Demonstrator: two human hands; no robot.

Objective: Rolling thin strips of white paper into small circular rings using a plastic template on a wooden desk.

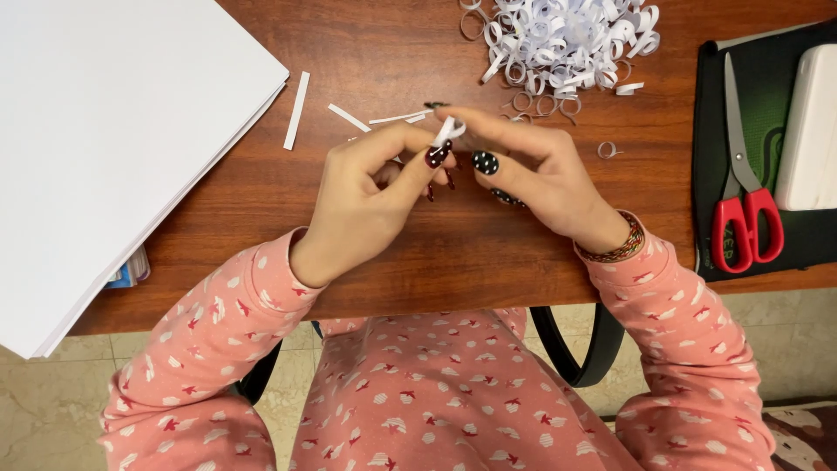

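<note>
My left hand (370, 196) and my right hand (536, 170) meet above the brown wooden table (453, 253). Both pinch one small white paper strip (448, 131) between thumb and fingertips; the strip is bent into a loop. My nails are dark with small dots. A woven bracelet (615, 249) sits on my right wrist. Both arms wear pink patterned sleeves.
A heap of curled white paper rings (567, 39) lies at the far middle. Loose flat strips (296, 111) lie next to a stack of white sheets (105, 148) on the left. Red-handled scissors (741, 187) and a white box (811, 131) rest on a dark mat (767, 65) at right.
</note>
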